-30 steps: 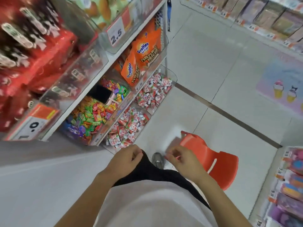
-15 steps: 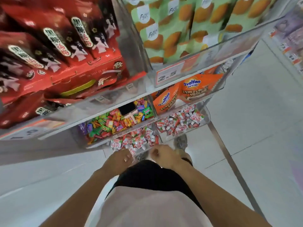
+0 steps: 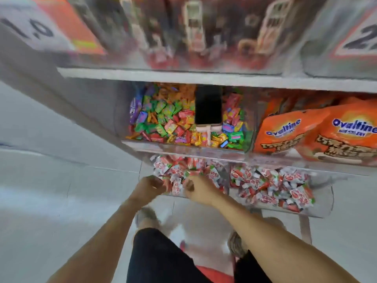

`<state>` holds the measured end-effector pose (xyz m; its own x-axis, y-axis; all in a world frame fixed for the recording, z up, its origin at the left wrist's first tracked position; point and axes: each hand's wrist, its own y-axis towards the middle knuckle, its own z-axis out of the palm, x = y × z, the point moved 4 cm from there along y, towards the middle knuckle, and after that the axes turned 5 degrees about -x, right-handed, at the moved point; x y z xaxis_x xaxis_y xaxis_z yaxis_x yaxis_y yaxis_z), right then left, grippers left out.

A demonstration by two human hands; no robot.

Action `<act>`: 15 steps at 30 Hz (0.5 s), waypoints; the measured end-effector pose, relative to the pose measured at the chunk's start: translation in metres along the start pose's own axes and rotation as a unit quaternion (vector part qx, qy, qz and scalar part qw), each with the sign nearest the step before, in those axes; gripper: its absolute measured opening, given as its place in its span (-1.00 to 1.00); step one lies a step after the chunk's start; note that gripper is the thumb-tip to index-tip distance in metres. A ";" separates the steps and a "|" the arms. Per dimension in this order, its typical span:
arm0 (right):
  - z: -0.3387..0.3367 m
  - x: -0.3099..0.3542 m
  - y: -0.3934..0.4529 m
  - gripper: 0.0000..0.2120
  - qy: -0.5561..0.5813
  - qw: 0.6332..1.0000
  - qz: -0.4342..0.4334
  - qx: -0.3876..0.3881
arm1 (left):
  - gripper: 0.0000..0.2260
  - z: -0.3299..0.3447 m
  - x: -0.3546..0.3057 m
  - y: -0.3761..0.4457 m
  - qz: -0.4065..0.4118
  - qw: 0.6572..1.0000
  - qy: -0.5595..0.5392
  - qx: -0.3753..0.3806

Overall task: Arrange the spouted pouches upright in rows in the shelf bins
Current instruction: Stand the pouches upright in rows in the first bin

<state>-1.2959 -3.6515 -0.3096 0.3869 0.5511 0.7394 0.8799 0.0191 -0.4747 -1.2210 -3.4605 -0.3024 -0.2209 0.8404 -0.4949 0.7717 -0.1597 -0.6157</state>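
Pale glossy tiled floor, white shelf board overhead, red stool underfoot, frame motion-blurred, lighting bright, even.

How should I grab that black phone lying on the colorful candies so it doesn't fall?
Probably best to grip the phone by its two long side edges, coming from the front over the bin's clear front wall. It lies flat, screen up, its long sides running front to back, with its near end on a pale stand piece. The shelf above blocks a reach straight down.
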 end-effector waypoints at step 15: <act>0.063 -0.068 0.082 -0.62 -0.260 0.912 -0.274 -0.162 | -0.81 0.046 0.054 0.114 0.308 0.912 0.245 -0.112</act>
<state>-1.2672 -3.6352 -0.4293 -0.2441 0.8552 0.4572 0.9697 0.2092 0.1264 -1.1728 -3.4568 -0.4273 0.5469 0.7662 -0.3374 0.7739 -0.6164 -0.1454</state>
